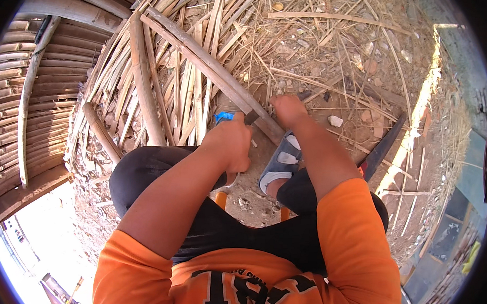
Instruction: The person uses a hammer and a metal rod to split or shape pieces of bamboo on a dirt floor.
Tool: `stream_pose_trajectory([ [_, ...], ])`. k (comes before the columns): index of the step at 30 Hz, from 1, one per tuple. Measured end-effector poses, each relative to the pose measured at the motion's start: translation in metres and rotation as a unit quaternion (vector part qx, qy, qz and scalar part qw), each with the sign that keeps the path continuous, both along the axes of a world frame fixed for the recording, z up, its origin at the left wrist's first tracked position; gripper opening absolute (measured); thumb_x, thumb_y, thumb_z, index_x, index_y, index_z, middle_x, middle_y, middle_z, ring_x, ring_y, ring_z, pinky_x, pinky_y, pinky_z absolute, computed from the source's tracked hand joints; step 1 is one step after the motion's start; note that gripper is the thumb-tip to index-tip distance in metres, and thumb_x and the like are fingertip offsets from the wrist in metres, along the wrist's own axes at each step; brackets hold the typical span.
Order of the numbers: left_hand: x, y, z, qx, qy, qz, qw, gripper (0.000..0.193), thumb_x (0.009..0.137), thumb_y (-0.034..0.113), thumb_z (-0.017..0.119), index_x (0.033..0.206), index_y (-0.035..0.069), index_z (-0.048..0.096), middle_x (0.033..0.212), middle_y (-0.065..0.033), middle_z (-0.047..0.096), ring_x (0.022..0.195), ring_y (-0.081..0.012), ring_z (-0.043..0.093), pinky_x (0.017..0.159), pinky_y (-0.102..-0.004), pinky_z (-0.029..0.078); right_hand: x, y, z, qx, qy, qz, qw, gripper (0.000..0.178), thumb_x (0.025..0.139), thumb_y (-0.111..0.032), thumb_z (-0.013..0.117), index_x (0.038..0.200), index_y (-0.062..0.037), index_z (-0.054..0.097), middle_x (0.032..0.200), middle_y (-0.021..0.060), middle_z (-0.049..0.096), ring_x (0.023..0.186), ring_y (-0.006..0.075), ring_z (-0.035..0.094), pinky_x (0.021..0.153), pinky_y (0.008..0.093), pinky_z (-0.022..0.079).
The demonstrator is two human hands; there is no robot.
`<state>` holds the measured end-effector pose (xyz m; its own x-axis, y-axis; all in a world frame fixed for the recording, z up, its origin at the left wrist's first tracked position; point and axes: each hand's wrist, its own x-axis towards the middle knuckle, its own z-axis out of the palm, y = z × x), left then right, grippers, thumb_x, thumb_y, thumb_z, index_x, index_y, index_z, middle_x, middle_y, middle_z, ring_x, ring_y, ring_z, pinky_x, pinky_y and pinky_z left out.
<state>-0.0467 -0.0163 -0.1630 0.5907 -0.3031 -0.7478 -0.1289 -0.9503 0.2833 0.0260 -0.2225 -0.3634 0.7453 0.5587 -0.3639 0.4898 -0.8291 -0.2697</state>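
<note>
A bamboo pole (217, 73) slants from the upper left down to the shoe on my right foot (281, 159). My left hand (230, 143) is closed in a fist beside the pole's lower end. From it a dark, flat-ended tool (251, 117) sticks out against the pole, and a bright blue piece (223, 117) shows just past the knuckles. My right hand (290, 110) is closed on the pole's other side, near that end. A dark shape (305, 94) juts out beyond its fingers; its kind cannot be made out.
Split bamboo strips (197, 89) lie piled at the upper left with thicker poles (145, 81). Right of my knee rests a long dark tapered blade (386, 140) with a red end. A slatted bamboo panel (53, 98) stands at left. A white stone (335, 121) lies on the littered dirt.
</note>
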Motion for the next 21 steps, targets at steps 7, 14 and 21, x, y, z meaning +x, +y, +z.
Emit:
stream_pose_trajectory([
  [7, -0.001, -0.001, -0.001, -0.003, -0.005, 0.022, 1.000, 0.051, 0.069, 0.020, 0.079, 0.113, -0.004, 0.068, 0.127, -0.0237, 0.056, 0.109, -0.0421, 0.067, 0.095, -0.0486, 0.056, -0.004, -0.032, -0.033, 0.137, 0.110, -0.087, 0.981, 0.031, 0.082, -0.002, 0.064, 0.111, -0.0116, 0.071, 0.106, 0.0163, 0.072, 0.104, 0.0387, 0.069, 0.091, 0.0477, 0.054],
  [14, -0.003, 0.003, -0.004, -0.009, -0.016, 0.026, 1.000, 0.051, 0.069, 0.019, 0.079, 0.114, -0.003, 0.068, 0.124, -0.0235, 0.056, 0.110, -0.0415, 0.066, 0.095, -0.0485, 0.055, -0.029, -0.015, -0.008, 0.044, 0.061, -0.078, 0.994, 0.025, 0.082, -0.005, 0.066, 0.106, -0.0042, 0.071, 0.110, 0.0199, 0.070, 0.106, 0.0389, 0.068, 0.093, 0.0469, 0.054],
  [21, 0.002, -0.003, 0.006, -0.001, 0.008, 0.014, 1.000, 0.045, 0.072, 0.016, 0.076, 0.112, -0.004, 0.071, 0.133, -0.0252, 0.053, 0.115, -0.0426, 0.066, 0.096, -0.0469, 0.057, 0.006, -0.010, 0.010, -0.015, 0.009, 0.039, 0.999, 0.026, 0.084, -0.005, 0.063, 0.108, -0.0107, 0.073, 0.111, 0.0109, 0.071, 0.114, 0.0300, 0.067, 0.098, 0.0455, 0.050],
])
